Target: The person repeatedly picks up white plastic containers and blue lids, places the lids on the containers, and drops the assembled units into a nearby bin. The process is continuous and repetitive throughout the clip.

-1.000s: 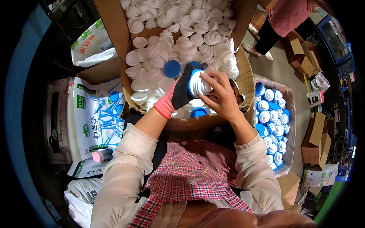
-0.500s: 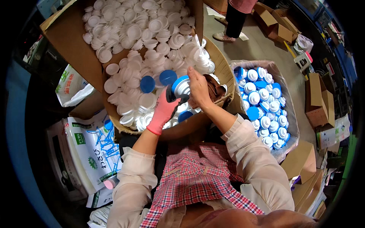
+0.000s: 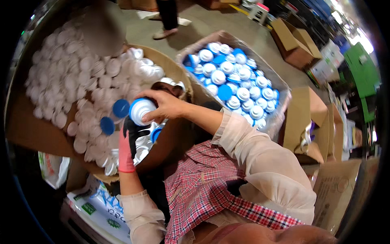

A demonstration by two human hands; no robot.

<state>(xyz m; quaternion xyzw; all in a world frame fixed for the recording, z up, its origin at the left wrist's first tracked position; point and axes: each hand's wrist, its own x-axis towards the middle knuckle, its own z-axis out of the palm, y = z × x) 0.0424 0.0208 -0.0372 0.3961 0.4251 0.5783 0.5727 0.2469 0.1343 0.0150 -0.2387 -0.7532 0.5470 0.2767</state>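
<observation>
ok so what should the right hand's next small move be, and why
Probably carry the round blue-and-white stepped plastic cap rightward and release it over the cardboard box lined with clear plastic. The right hand already grips the cap by its edge, and that box holds many similar blue-and-white stepped pieces.

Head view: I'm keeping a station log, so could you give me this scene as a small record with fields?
Right hand: bare, gripping a blue-and-white cap
Left hand: pink-and-black glove, just below that cap; contact unclear
Carton: white caps, with blue discs on top
Lined box: more blue-and-white caps, right of the carton
Beyond: a person's dark trouser leg
</observation>
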